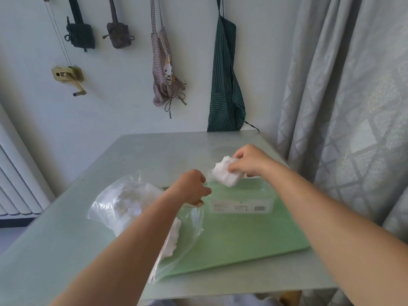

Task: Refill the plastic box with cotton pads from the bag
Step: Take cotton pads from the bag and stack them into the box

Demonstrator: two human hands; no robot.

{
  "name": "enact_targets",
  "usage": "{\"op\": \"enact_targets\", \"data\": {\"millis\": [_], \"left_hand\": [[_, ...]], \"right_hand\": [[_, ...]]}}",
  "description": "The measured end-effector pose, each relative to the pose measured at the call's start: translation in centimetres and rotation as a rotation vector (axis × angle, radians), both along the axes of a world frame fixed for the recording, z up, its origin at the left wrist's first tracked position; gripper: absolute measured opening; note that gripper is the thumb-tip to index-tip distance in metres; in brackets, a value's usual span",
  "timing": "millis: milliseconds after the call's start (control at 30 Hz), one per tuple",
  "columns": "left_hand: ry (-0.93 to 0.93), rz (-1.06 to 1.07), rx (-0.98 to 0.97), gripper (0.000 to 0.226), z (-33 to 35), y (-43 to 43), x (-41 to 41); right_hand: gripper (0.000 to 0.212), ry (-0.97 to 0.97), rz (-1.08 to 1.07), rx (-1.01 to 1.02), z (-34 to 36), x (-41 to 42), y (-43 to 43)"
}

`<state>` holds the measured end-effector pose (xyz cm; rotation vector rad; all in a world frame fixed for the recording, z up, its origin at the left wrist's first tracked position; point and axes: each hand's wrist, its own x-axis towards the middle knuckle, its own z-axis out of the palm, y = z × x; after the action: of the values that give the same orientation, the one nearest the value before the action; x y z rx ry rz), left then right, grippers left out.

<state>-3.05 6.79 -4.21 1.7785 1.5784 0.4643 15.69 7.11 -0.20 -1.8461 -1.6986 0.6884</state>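
Both hands were gripping something. The right hand (249,161) clutched a bunch of white cotton pads (226,174) just above the far left corner of the clear plastic box (240,199). The left hand (192,187) pinched the open mouth of the clear bag (132,202), which lay beside the box and held more pads. The box stood on a green mat (231,239) on the worktop (66,239).

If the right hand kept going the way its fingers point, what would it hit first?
The right hand points its fingers down and leftward, so the cotton pads it grips would likely meet the open clear box just below; depth is hard to judge.
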Motion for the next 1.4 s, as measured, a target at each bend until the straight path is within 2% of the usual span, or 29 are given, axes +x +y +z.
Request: {"op": "enact_targets", "data": {"millis": [100, 267, 367, 533, 633, 700, 800, 967, 1100, 1267, 1400], "left_hand": [[-0.074, 0.022, -0.062, 0.046, -1.3, 0.4, -0.1], [-0.205, 0.002, -0.110, 0.048, -2.0, 0.2, -0.5], [-0.229, -0.006, -0.097, 0.048, -2.4, -0.1, -0.6], [-0.337, -0.018, -0.141, 0.051, -2.4, -0.9, -0.4], [-0.400, 0.001, -0.207, 0.047, -1.8, -1.0, -0.4], [-0.400, 0.018, -0.219, 0.046, -1.6, -1.0, -0.4], [-0.363, 0.035, -0.150, 0.043, -1.7, -0.9, -0.4], [-0.317, 0.053, -0.064, 0.034, -1.7, -0.9, -0.3], [-0.284, 0.057, 0.045, 0.021, -0.8, -1.6, -0.7], [-0.179, 0.011, 0.300, 0.016, 1.2, -3.3, -2.7], [-0.050, 0.004, 0.426, 0.010, 2.8, -7.3, -5.1]], "right_hand": [[0.026, -0.194, -0.019, -0.033, -1.0, -1.4, 1.2], [0.027, -0.296, -0.034, -0.119, -1.8, -3.1, 1.8], [0.025, -0.279, 0.008, -0.203, -2.3, -3.8, 1.2], [0.035, -0.213, 0.110, -0.270, -2.6, -3.9, -0.5], [0.027, -0.171, 0.148, -0.277, -1.8, -3.8, -0.8], [0.023, -0.111, 0.101, -0.282, -1.6, -3.4, -0.6], [0.023, -0.078, 0.028, -0.275, -2.0, -3.1, -0.4], [0.019, 0.022, 0.023, -0.308, -3.0, -3.4, -1.3], [0.023, 0.005, -0.001, -0.271, -3.0, -2.8, -1.5], [0.027, -0.054, -0.045, -0.086, -2.3, -1.2, -2.3], [0.018, -0.007, 0.003, 0.094, -1.0, -1.9, -5.1]]}}
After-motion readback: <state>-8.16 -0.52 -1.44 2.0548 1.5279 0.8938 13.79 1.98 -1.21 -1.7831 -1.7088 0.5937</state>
